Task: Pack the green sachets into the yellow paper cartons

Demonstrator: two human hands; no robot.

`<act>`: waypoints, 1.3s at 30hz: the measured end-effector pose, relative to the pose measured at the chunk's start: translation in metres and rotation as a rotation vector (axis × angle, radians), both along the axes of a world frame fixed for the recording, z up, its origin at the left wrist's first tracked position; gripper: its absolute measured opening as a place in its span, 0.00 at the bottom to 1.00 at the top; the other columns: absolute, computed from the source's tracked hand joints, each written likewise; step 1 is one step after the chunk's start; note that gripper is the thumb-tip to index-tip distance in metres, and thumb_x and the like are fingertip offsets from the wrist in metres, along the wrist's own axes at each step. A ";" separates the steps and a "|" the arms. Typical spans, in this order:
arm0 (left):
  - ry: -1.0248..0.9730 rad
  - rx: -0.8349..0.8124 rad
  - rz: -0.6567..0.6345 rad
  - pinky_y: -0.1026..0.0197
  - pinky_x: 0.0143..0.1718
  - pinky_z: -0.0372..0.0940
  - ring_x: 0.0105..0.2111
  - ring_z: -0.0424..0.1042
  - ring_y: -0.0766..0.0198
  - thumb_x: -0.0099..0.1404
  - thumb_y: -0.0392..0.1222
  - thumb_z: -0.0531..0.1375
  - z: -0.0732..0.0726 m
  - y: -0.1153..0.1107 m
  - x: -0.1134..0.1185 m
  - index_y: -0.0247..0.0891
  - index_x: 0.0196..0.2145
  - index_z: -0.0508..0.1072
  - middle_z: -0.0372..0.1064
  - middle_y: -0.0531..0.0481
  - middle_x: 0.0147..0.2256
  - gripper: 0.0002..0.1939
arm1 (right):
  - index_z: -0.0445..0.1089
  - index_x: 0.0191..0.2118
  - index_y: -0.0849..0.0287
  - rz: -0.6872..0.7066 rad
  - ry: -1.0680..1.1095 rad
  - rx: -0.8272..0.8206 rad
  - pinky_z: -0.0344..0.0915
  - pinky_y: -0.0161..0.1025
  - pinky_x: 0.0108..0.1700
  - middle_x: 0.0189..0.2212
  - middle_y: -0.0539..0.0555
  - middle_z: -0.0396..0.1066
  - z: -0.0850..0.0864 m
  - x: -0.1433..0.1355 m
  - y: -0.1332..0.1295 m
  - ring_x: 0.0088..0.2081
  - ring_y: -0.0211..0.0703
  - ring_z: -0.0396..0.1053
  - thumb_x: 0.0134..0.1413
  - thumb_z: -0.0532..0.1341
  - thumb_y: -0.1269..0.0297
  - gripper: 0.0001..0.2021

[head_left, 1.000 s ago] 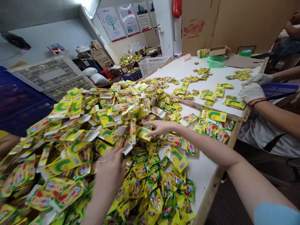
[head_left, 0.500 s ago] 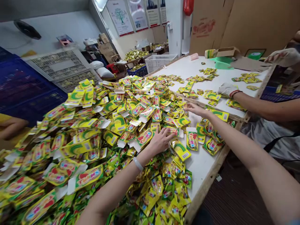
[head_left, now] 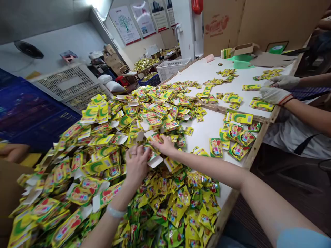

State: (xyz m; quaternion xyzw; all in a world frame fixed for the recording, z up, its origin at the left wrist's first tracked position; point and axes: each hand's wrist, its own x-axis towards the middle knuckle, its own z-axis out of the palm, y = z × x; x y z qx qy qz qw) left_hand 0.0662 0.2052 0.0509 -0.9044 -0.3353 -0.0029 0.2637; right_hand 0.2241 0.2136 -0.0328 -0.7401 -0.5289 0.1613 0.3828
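Observation:
My left hand [head_left: 137, 163], with a ring and a pale bangle, has its fingers bent round the edge of a yellow-green carton [head_left: 153, 155] with a white open flap. Close beside it, my right hand [head_left: 164, 145] reaches in from the right, fingers apart and touching another carton [head_left: 152, 136] on the heap. A large heap of flat printed cartons [head_left: 98, 162] spreads to the left of both hands. Below them lie many small shiny yellow and green sachets [head_left: 178, 206]. Some fingertips are hidden among the cartons.
A few cartons [head_left: 216, 147] and larger packets [head_left: 239, 151] lie by the wooden table edge [head_left: 227, 210]. Across a wooden strip [head_left: 214, 107], a co-worker's gloved hands [head_left: 275, 94] handle cartons. Blue crates [head_left: 33, 110] stand at left, a white crate [head_left: 170, 70] behind.
Both my hands have moved left, the right one much farther, and now sit close together. Cartons and sachets shifted left, baring white tabletop. The co-worker's hands have come together.

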 end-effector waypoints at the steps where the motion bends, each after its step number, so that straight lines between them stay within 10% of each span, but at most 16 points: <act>1: 0.008 0.036 0.040 0.36 0.59 0.56 0.61 0.62 0.39 0.59 0.32 0.56 0.010 0.001 -0.017 0.38 0.56 0.70 0.67 0.33 0.56 0.26 | 0.66 0.60 0.47 0.000 0.049 -0.041 0.66 0.65 0.50 0.53 0.60 0.72 0.007 -0.018 0.001 0.54 0.64 0.71 0.53 0.56 0.31 0.35; 7: 0.031 0.180 0.209 0.41 0.55 0.61 0.58 0.64 0.42 0.65 0.34 0.51 0.047 0.008 -0.120 0.39 0.52 0.70 0.71 0.35 0.53 0.20 | 0.69 0.57 0.40 0.237 0.276 -0.134 0.64 0.73 0.51 0.56 0.54 0.72 0.060 -0.094 -0.025 0.59 0.69 0.66 0.36 0.63 0.26 0.41; 10: 0.046 0.075 0.328 0.44 0.53 0.64 0.52 0.71 0.47 0.65 0.32 0.47 0.052 0.007 -0.162 0.38 0.54 0.68 0.74 0.39 0.50 0.22 | 0.72 0.55 0.39 0.492 0.169 -0.012 0.70 0.57 0.52 0.53 0.49 0.75 0.073 -0.072 -0.071 0.55 0.59 0.71 0.43 0.66 0.33 0.32; 13: -0.029 0.008 0.413 0.45 0.53 0.65 0.48 0.73 0.48 0.64 0.31 0.46 0.052 -0.006 -0.173 0.31 0.54 0.67 0.75 0.36 0.48 0.23 | 0.69 0.58 0.47 0.384 0.084 0.003 0.62 0.54 0.62 0.56 0.53 0.72 0.059 -0.013 -0.130 0.59 0.55 0.66 0.60 0.60 0.48 0.22; 18: -0.458 -0.248 0.039 0.54 0.56 0.64 0.54 0.70 0.54 0.69 0.41 0.51 0.010 -0.069 -0.080 0.33 0.56 0.66 0.71 0.38 0.53 0.20 | 0.63 0.62 0.62 -0.185 -0.333 -0.349 0.64 0.59 0.54 0.53 0.72 0.67 0.001 0.058 -0.202 0.56 0.69 0.65 0.63 0.58 0.57 0.25; 21: -0.361 -0.502 -0.200 0.52 0.56 0.63 0.57 0.67 0.51 0.68 0.50 0.57 -0.033 -0.106 0.007 0.38 0.61 0.63 0.66 0.39 0.58 0.27 | 0.60 0.64 0.62 -0.210 -0.387 -0.379 0.66 0.55 0.50 0.56 0.72 0.63 -0.027 0.060 -0.222 0.54 0.69 0.67 0.59 0.61 0.59 0.29; 25: -0.237 -0.475 -0.106 0.50 0.50 0.64 0.54 0.69 0.48 0.68 0.41 0.58 -0.061 -0.119 0.059 0.42 0.64 0.61 0.65 0.36 0.58 0.28 | 0.58 0.65 0.62 -0.181 -0.288 -0.232 0.66 0.53 0.52 0.54 0.69 0.64 -0.030 0.066 -0.237 0.56 0.65 0.66 0.59 0.59 0.58 0.31; 30: -0.333 -0.342 0.052 0.45 0.53 0.59 0.55 0.66 0.45 0.68 0.29 0.49 -0.037 -0.102 -0.006 0.37 0.64 0.63 0.64 0.32 0.58 0.28 | 0.52 0.67 0.62 -0.110 -0.265 -0.108 0.68 0.49 0.54 0.59 0.68 0.62 -0.001 0.053 -0.231 0.59 0.56 0.64 0.64 0.52 0.51 0.31; 33: -0.460 -0.147 0.295 0.38 0.58 0.54 0.61 0.60 0.40 0.68 0.32 0.50 -0.013 -0.099 -0.061 0.33 0.63 0.64 0.62 0.30 0.61 0.26 | 0.53 0.68 0.56 0.210 -0.177 0.026 0.69 0.42 0.53 0.62 0.62 0.62 0.006 0.013 -0.218 0.59 0.48 0.66 0.64 0.54 0.49 0.31; 36: -0.613 -0.005 0.380 0.34 0.63 0.47 0.66 0.51 0.35 0.70 0.41 0.53 -0.001 -0.119 -0.101 0.30 0.62 0.64 0.55 0.28 0.65 0.25 | 0.53 0.68 0.52 0.431 -0.213 0.084 0.66 0.44 0.58 0.64 0.58 0.62 0.002 -0.011 -0.203 0.63 0.48 0.63 0.64 0.55 0.49 0.31; 39: -0.690 -0.064 0.243 0.40 0.64 0.52 0.65 0.56 0.43 0.72 0.44 0.51 -0.018 -0.164 -0.116 0.34 0.62 0.65 0.59 0.33 0.63 0.24 | 0.50 0.70 0.53 0.278 -0.364 0.018 0.60 0.51 0.63 0.63 0.61 0.61 -0.005 0.004 -0.188 0.65 0.52 0.59 0.65 0.53 0.56 0.30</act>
